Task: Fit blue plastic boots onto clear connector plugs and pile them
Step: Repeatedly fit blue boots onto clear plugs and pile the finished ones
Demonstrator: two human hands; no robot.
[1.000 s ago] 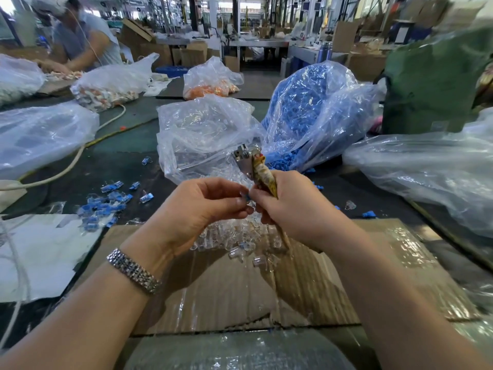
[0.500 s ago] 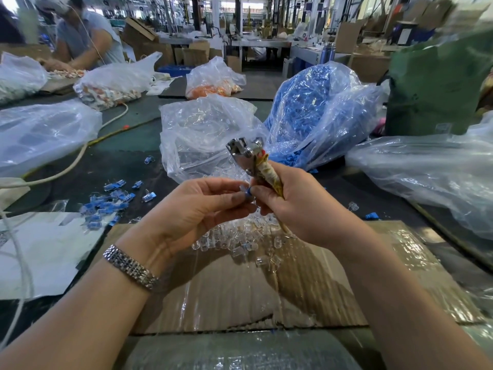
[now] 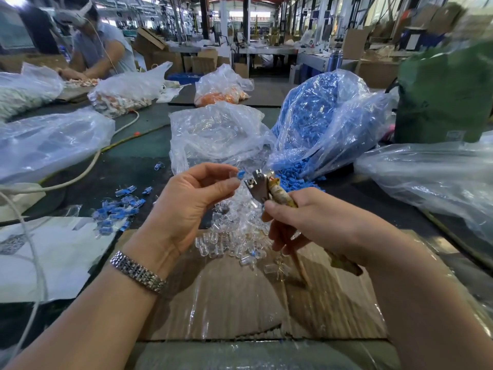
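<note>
My left hand [image 3: 192,198] pinches a small plug with a blue boot [image 3: 241,174] between thumb and fingertips, just left of a metal-headed plier tool [image 3: 260,186]. My right hand [image 3: 312,222] grips that tool by its taped handles, jaws pointing up and left. Below both hands lies a heap of clear connector plugs [image 3: 234,236] on a taped cardboard sheet [image 3: 240,295]. Loose blue boots [image 3: 293,180] spill from a big bag of blue boots [image 3: 320,121]. A pile of finished blue-booted plugs [image 3: 117,209] lies to the left.
A clear plastic bag [image 3: 216,134] sits behind the hands, more bags at left [image 3: 48,142] and right [image 3: 432,177]. A white cable [image 3: 88,169] crosses the dark table. White paper [image 3: 53,252] lies at left, a green sack [image 3: 448,97] at back right. Another person [image 3: 98,52] works far left.
My hands have come apart: the left hand moved left and up with the booted plug, and the right hand dropped to the right with the tool.
</note>
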